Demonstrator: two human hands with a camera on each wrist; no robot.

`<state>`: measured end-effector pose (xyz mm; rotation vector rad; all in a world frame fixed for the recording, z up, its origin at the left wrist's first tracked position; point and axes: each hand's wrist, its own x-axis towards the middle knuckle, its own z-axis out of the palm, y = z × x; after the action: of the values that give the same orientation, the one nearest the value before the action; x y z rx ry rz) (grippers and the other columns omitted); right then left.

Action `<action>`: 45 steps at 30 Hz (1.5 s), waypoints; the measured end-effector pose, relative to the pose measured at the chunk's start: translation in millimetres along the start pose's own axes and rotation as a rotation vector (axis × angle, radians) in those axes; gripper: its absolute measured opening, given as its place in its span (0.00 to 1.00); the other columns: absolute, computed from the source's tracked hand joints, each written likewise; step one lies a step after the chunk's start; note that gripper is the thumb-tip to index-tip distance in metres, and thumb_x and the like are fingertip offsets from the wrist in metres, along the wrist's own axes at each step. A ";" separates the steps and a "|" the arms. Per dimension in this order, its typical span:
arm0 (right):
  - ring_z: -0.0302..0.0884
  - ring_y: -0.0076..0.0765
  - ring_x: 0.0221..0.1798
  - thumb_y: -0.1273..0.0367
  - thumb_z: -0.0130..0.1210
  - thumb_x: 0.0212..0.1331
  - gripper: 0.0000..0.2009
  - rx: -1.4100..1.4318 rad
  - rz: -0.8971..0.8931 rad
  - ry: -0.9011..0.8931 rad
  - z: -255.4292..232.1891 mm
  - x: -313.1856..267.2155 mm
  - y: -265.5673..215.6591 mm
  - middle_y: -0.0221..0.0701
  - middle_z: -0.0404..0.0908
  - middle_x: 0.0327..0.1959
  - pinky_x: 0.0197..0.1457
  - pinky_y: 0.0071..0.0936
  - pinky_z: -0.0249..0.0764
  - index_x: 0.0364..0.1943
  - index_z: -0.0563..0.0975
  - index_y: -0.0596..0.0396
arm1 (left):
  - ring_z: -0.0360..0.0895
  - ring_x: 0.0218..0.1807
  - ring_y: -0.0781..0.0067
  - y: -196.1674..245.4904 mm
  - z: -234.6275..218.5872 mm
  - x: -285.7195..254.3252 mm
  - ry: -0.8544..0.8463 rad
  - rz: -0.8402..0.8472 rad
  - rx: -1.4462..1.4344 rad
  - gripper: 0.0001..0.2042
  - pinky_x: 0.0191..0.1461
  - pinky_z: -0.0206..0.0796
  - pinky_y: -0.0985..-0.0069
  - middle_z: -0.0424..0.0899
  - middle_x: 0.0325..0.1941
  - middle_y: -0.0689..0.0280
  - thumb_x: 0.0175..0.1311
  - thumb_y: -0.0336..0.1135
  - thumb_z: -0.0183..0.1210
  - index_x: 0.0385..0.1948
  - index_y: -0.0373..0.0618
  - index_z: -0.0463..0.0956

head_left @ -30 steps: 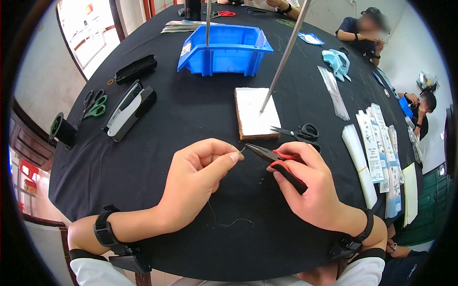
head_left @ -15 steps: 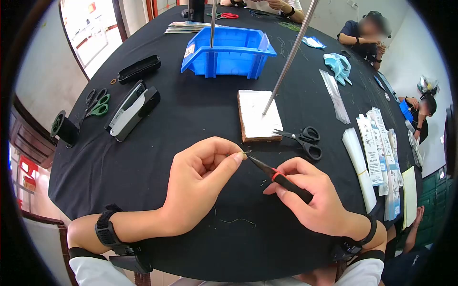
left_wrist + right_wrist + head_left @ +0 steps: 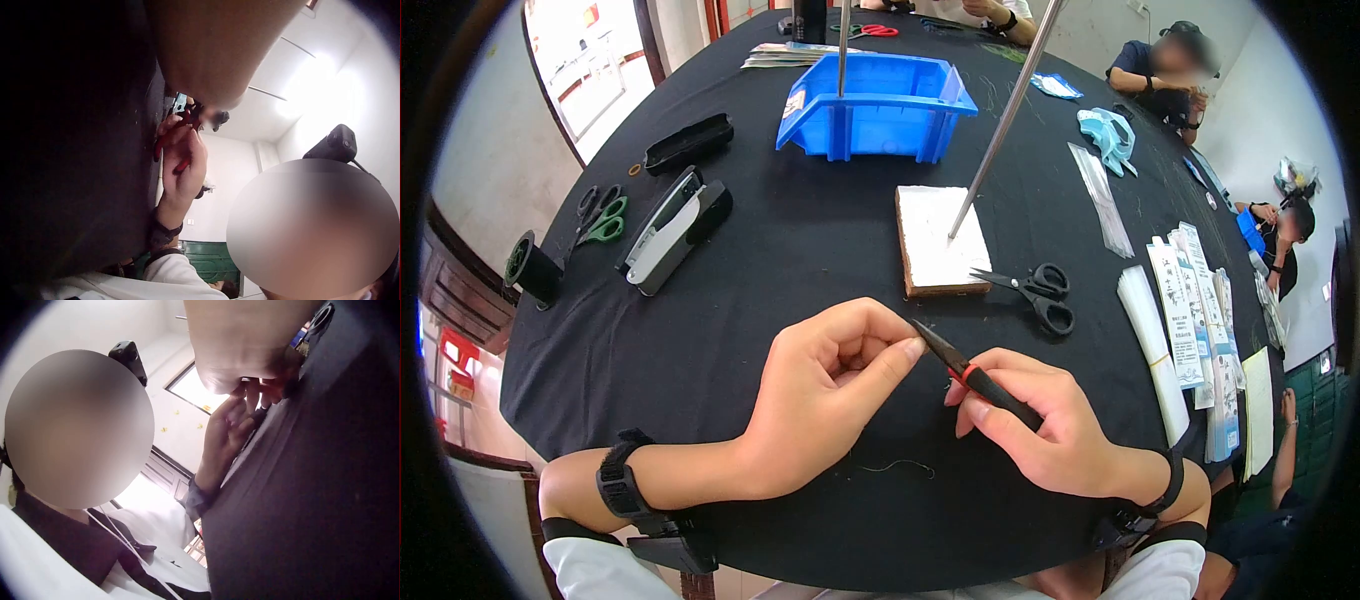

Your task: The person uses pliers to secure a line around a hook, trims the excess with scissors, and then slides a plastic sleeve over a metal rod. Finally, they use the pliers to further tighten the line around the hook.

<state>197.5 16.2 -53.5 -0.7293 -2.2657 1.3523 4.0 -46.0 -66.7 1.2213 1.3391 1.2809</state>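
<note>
My left hand (image 3: 820, 400) pinches between thumb and forefinger something too small to make out in the head view. The pliers (image 3: 970, 375), with dark jaws and red and black handles, have their tip beside those fingertips. My right hand (image 3: 1050, 420) grips the pliers by the handles. In the left wrist view the right hand (image 3: 185, 162) shows around the red handles (image 3: 159, 147). The right wrist view shows the left hand (image 3: 222, 434) with its fingertips close together. A thin thread (image 3: 900, 464) lies on the black cloth below the hands.
Black scissors (image 3: 1050, 297) lie beside a white-topped block (image 3: 940, 240) holding a metal rod (image 3: 1005, 125). A blue bin (image 3: 880, 115) stands behind. At left are a stapler (image 3: 672, 235), green-handled scissors (image 3: 607, 222) and a spool (image 3: 530, 270); packets (image 3: 1180, 310) lie at right.
The pliers have turned in the right hand, and their handles now look closed together. Both hands have shifted slightly down. The thread piece hanging under the left hand no longer shows.
</note>
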 end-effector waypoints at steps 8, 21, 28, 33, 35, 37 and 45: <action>0.70 0.30 0.22 0.72 0.50 0.59 0.07 -0.036 -0.022 -0.024 -3.6 -1.6 -3.1 0.35 0.73 0.24 0.26 0.25 0.64 0.28 0.74 0.63 | 0.62 0.22 0.93 0.8 2.8 -0.8 -0.026 0.032 -0.027 0.04 0.22 0.50 0.89 0.73 0.22 0.74 0.63 0.28 0.54 0.35 0.37 0.74; 0.72 0.21 0.28 0.70 0.46 0.61 0.11 0.243 0.160 -0.116 -7.7 -1.5 0.7 0.34 0.77 0.31 0.37 0.20 0.70 0.38 0.75 0.65 | 0.62 0.22 0.93 3.2 1.2 -1.3 -0.024 0.011 -0.055 0.04 0.23 0.50 0.89 0.73 0.22 0.73 0.63 0.27 0.54 0.35 0.37 0.74; 0.71 0.22 0.26 0.72 0.47 0.60 0.08 0.049 0.067 -0.109 -9.4 -0.1 -2.5 0.33 0.77 0.28 0.32 0.20 0.67 0.32 0.76 0.63 | 0.62 0.22 0.93 1.8 -0.4 -1.1 -0.037 0.031 -0.024 0.05 0.23 0.50 0.89 0.73 0.23 0.73 0.63 0.27 0.54 0.35 0.36 0.74; 0.71 0.28 0.21 0.72 0.52 0.58 0.07 -0.139 -0.068 -0.018 -6.7 -2.3 -2.0 0.36 0.74 0.23 0.24 0.23 0.64 0.29 0.76 0.63 | 0.62 0.22 0.93 1.1 -0.3 -1.0 -0.062 0.023 -0.026 0.05 0.22 0.50 0.89 0.74 0.23 0.72 0.63 0.28 0.54 0.35 0.36 0.74; 0.71 0.28 0.20 0.72 0.52 0.58 0.07 -0.121 -0.053 -0.038 -8.3 -2.5 -2.4 0.35 0.74 0.23 0.23 0.23 0.64 0.29 0.76 0.63 | 0.62 0.21 0.92 0.5 0.0 -1.3 -0.069 0.025 -0.038 0.05 0.22 0.50 0.89 0.73 0.22 0.72 0.63 0.28 0.54 0.36 0.36 0.74; 0.70 0.28 0.20 0.72 0.52 0.58 0.07 -0.103 -0.045 -0.048 -9.3 -2.5 -1.3 0.35 0.74 0.22 0.23 0.23 0.63 0.29 0.76 0.63 | 0.61 0.21 0.92 0.6 0.4 -1.3 -0.070 0.021 -0.070 0.05 0.21 0.50 0.88 0.73 0.22 0.72 0.63 0.29 0.54 0.36 0.36 0.74; 0.72 0.24 0.26 0.70 0.47 0.61 0.09 0.008 0.052 -0.072 -8.0 -0.5 -3.1 0.32 0.75 0.26 0.31 0.21 0.67 0.30 0.75 0.62 | 0.60 0.19 0.91 2.2 0.4 -0.5 -0.067 -0.034 -0.145 0.06 0.20 0.48 0.88 0.72 0.21 0.72 0.64 0.30 0.54 0.35 0.37 0.73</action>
<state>201.9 20.0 -47.1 -0.7526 -2.3103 1.4330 4.6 -46.5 -64.6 1.1264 1.1927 1.2795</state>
